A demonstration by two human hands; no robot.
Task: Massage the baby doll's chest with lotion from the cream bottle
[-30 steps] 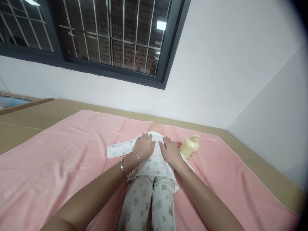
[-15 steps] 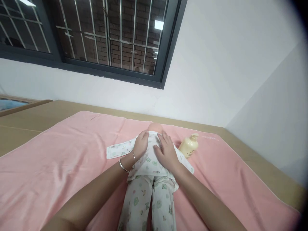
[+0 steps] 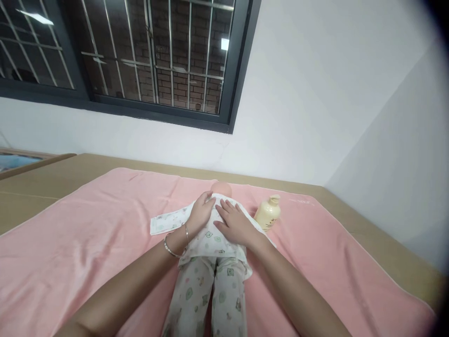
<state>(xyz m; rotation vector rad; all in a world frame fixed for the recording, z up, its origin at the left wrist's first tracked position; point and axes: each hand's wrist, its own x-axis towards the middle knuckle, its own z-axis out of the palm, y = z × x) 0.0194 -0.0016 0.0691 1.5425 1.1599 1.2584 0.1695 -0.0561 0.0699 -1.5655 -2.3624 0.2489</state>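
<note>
A doll in white pyjamas lies on its back; its smooth pink head (image 3: 221,188) shows at the far end. The printed pyjama top (image 3: 209,239) covers its body, with one sleeve (image 3: 169,222) stretched out to the left. Below are the matching pyjama trousers (image 3: 227,295). My left hand (image 3: 201,213), with bangles at the wrist, rests along the left side of the chest, fingers extended. Flat on the chest's right half lies my right hand (image 3: 235,224), fingers spread. Neither hand grasps anything. The doll's other sleeve is mostly hidden by my right arm.
A cream pump bottle (image 3: 268,213) stands just right of the doll. Under everything spreads a pink blanket (image 3: 105,224) over a tan padded surface (image 3: 94,161). Behind it rises a white wall (image 3: 287,93) with a barred window (image 3: 161,61).
My right hand has slid inward on the chest, its fingers now flatter and closer to my left hand. My left hand stays at the chest's side. The whole view has shifted slightly.
</note>
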